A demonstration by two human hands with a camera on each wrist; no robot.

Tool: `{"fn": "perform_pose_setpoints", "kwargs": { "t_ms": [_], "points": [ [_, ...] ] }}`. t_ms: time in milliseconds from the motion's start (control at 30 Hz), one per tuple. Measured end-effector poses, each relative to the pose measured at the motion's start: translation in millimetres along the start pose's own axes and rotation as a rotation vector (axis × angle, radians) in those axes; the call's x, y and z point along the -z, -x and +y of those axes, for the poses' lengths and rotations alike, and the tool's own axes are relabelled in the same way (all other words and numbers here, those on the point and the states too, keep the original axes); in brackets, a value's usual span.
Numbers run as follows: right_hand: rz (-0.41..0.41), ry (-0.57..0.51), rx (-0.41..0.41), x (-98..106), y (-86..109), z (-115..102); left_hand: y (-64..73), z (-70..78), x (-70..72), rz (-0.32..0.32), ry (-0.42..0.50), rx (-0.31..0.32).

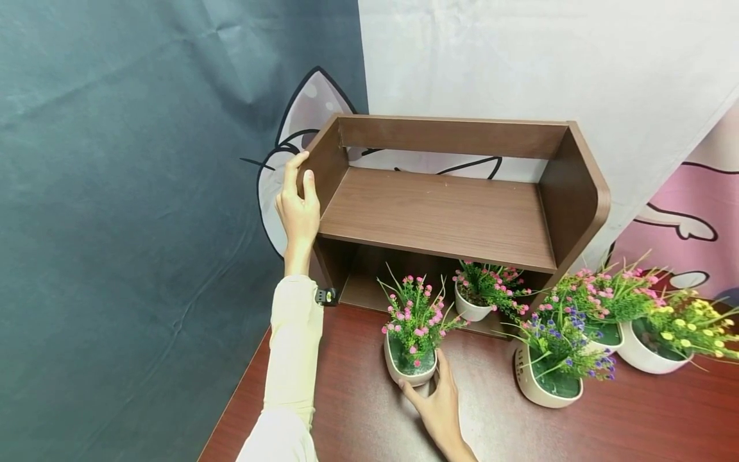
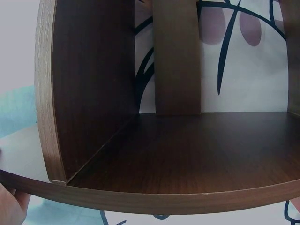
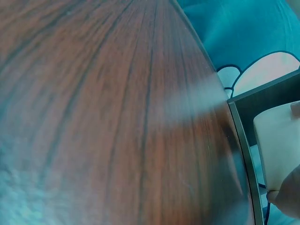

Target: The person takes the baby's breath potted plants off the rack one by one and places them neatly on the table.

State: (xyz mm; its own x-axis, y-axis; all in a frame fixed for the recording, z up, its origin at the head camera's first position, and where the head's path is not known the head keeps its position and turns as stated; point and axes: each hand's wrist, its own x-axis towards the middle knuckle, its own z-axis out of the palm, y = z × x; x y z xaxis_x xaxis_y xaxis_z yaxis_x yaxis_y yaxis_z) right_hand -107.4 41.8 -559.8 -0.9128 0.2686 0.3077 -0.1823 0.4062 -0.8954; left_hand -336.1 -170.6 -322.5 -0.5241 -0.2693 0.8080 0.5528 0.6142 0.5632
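Note:
My left hand [image 1: 299, 215] grips the left side panel of a brown two-tier wooden shelf [image 1: 439, 208], its thumb and a finger at the panel's edge. In the left wrist view, part of that hand [image 2: 13, 206] shows at the lower left, beside the shelf's dark boards [image 2: 187, 154]. In front of the lower tier, my right hand [image 1: 441, 410] holds a potted plant [image 1: 417, 321] with pink flowers, thumb and fingers around its white pot. The right wrist view catches this white pot [image 3: 279, 145] and the fingers [image 3: 288, 194] at the right edge.
Another pink-flowered pot [image 1: 473, 310] stands in the lower tier, towards its right. Right of the shelf are a purple-flowered pot [image 1: 548, 385], a yellow-flowered pot [image 1: 655, 356] and more pink flowers [image 1: 618, 292]. A reddish-brown table [image 1: 358, 385] lies below; printed cloth [image 1: 462, 58] hangs behind.

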Motion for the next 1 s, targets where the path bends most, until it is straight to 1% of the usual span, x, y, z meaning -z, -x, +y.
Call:
{"fn": "perform_pose_setpoints", "kwargs": {
  "t_ms": [133,300,367,400,533,633,767,1000],
  "points": [
    [-0.003,0.003,-0.010,1.5,2.0,-0.5,-0.4,-1.0,0.2,0.000,-0.001,0.005],
    [-0.013,-0.026,-0.001,4.4,3.9,-2.5,-0.4,-2.4,0.2,0.002,0.000,0.007],
    [-0.018,-0.024,-0.006,4.0,5.8,3.5,-0.3,-2.6,0.4,0.002,-0.003,0.004],
    [-0.023,-0.025,-0.013,3.2,7.0,8.5,-0.3,-2.4,0.5,0.001,-0.003,0.006],
    [-0.044,-0.025,-0.065,7.0,9.0,10.1,-0.6,-2.3,0.9,0.004,-0.002,0.011],
    [-0.049,-0.010,-0.063,13.3,9.4,0.3,-0.9,-2.8,1.0,0.003,0.000,0.011],
    [-0.037,0.037,-0.031,17.4,12.1,1.6,-1.1,-3.5,1.4,0.000,0.000,0.007],
    [-0.031,0.050,-0.041,23.6,13.6,2.0,-1.1,-5.8,1.9,0.001,-0.007,0.011]
  ]
}}
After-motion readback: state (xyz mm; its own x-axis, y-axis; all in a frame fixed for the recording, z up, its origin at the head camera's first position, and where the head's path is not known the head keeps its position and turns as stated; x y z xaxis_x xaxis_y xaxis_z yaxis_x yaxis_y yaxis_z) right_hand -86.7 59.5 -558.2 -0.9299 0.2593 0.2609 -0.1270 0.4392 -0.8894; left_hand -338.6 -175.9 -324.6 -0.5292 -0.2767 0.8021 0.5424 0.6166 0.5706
